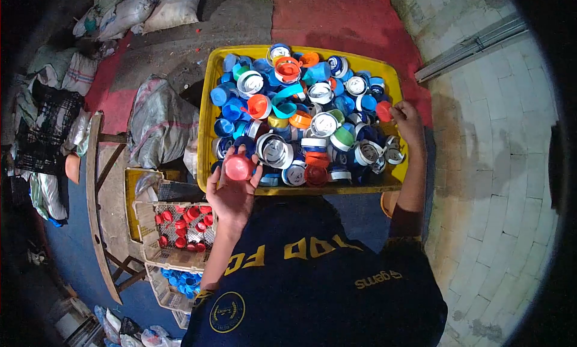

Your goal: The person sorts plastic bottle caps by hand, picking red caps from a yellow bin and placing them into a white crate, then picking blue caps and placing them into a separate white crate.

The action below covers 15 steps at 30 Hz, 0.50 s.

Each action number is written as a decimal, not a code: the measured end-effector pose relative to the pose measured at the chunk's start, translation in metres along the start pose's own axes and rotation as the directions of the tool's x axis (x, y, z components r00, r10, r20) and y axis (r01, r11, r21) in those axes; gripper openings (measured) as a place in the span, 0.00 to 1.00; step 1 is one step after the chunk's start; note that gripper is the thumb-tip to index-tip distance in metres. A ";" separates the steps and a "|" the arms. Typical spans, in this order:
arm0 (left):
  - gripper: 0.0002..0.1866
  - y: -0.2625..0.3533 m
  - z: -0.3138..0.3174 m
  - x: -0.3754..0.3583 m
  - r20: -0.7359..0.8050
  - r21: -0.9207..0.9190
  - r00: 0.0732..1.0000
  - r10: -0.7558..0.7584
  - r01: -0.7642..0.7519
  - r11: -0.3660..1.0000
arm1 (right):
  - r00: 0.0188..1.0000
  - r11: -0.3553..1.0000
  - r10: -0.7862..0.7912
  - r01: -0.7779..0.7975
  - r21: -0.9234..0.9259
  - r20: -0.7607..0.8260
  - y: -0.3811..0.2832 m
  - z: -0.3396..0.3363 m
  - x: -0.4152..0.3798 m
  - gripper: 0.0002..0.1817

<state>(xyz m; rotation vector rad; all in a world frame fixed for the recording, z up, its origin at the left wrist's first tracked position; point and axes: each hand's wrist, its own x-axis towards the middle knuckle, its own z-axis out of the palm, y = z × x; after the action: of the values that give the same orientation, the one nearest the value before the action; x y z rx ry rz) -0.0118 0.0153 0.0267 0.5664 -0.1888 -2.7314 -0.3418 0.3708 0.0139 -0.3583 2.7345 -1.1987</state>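
Note:
A yellow tray [393,76] in front of my body is heaped with plastic bottle caps, mostly blue, white and orange. My left hand [231,194] is palm up at the tray's near left corner, its fingers curled around a pinkish-red bottle cap [239,167]. At the right rim, my right hand [410,123] pinches a smaller red cap [383,111] over the pile. Large white caps with torn liners, such as a white cap [274,151], lie between the two hands. A teal cap with a strap [284,100] rests near the middle of the heap.
Left of my body, a crate of red caps [144,227] stands above a crate of blue caps [157,287]. A wooden frame [96,209] and stuffed sacks [159,121] are farther left. A pale block wall [493,167] rises close on the right.

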 end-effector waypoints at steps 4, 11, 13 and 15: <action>0.31 -0.010 0.004 0.007 0.070 0.090 0.997 -0.024 0.018 0.996 | 0.978 0.859 0.017 -0.121 0.498 0.207 -0.104 0.036 -0.070 0.13; 0.34 -0.034 0.015 0.012 0.178 0.175 0.982 -0.065 0.033 0.984 | 0.716 0.379 -0.192 -0.577 0.724 0.671 -0.171 0.139 -0.141 0.06; 0.36 -0.032 0.012 0.014 0.222 0.209 0.973 -0.071 0.024 0.978 | 0.720 0.515 -0.206 -0.496 0.699 0.663 -0.173 0.156 -0.149 0.08; 0.34 -0.029 0.008 0.015 0.189 0.241 0.980 -0.062 0.015 0.970 | 0.770 0.602 -0.152 -0.425 0.676 0.619 -0.179 0.160 -0.157 0.09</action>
<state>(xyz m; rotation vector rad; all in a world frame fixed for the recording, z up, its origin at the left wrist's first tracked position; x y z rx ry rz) -0.0372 0.0379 0.0231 0.3639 -0.5671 -2.8204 -0.1266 0.1825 0.0423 -0.3128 1.4118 -1.7007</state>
